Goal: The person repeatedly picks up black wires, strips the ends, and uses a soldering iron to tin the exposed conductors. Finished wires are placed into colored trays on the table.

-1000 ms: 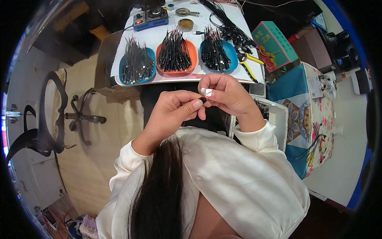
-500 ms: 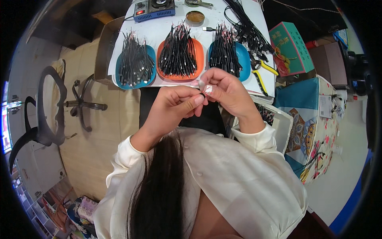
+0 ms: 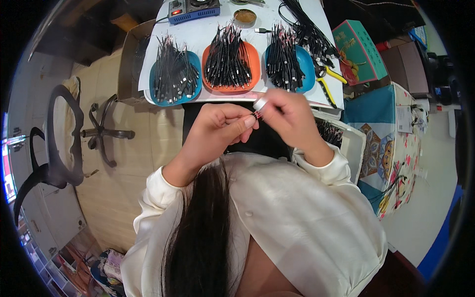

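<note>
Between thumb and fingers, my left hand (image 3: 217, 126) pinches a thin black cable. Its end, with short red and dark wires (image 3: 257, 114), sticks out toward the right; the rest is hidden in the hand. Close beside that end is my right hand (image 3: 292, 116), its fingers curled and smeared by motion. A white band (image 3: 260, 104) shows at its fingertips, perhaps a wrap around a finger. Whether this hand grips a wire I cannot tell. Beyond both hands, bundles of short black cables lie in a left blue tray (image 3: 197, 64), an orange tray (image 3: 255, 59) and a right blue tray (image 3: 308, 67).
Yellow-handled pliers (image 3: 325, 91) lie at the table's right edge near long black cables (image 3: 309, 34). A small heater (image 3: 193, 12) and a round tin (image 3: 245, 18) stand farther back. A green box (image 3: 363, 52) is at the right. A white bin (image 3: 351, 143) stands by my right forearm.
My right hand has shifted slightly right, its fingers drawn off the wire end. My left hand keeps its pinch. The whole view has shifted slightly.
</note>
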`<state>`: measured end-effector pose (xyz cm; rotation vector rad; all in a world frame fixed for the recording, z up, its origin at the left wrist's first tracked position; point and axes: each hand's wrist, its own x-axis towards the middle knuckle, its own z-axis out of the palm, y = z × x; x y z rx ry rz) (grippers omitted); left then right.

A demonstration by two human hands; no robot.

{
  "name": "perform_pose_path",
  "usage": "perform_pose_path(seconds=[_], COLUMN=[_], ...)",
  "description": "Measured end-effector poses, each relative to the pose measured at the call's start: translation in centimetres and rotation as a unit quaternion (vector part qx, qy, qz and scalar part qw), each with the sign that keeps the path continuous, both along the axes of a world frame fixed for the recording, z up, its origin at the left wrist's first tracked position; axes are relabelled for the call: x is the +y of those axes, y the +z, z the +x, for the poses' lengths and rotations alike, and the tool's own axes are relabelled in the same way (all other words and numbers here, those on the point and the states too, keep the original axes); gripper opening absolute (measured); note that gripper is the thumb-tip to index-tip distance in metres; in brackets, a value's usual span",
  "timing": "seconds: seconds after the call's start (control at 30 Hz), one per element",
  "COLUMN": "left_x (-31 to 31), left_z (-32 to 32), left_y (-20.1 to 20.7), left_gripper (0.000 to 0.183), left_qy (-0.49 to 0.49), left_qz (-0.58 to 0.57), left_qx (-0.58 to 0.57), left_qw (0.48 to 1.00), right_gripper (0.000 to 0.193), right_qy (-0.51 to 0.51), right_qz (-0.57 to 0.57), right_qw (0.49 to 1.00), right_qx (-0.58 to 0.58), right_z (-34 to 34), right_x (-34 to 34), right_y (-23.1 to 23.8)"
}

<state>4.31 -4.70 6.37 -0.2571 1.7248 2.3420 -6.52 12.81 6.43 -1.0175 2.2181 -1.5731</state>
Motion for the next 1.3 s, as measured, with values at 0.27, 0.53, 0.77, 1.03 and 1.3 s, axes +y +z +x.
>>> perform_pose_path(seconds=[0.27,0.53,0.77,1.03,1.3], left_x=[-4.5,-5.7,-5.5,-3.3,-1.4], left_z=[1.6,1.5,1.2,1.4,-0.6], left_y=[-0.3,-0.2,0.4,-0.2,-1.6], left_gripper=[0.020,0.017,0.015,0.018,0.034], left_qy=[-0.068,-0.107,-0.126,-0.046,0.016], left_qz=[0.065,0.078,0.036,-0.367,-0.516], left_qx=[-0.036,-0.018,-0.019,0.329,0.494], left_qw=[0.995,0.991,0.991,0.869,0.700], right_gripper=[0.033,0.026,0.025,0.013,0.013], right_qy=[0.074,0.125,0.119,0.062,-0.005], right_qz=[0.087,0.050,0.034,-0.014,-0.197], right_qw=[0.974,0.939,0.941,0.995,0.813], right_qx=[0.195,0.316,0.317,0.072,-0.549], right_z=[2.5,2.8,3.0,3.6,3.7], right_x=[-0.4,-2.6,-2.2,-0.5,0.9], right_y=[3.0,3.1,2.7,1.3,-1.5])
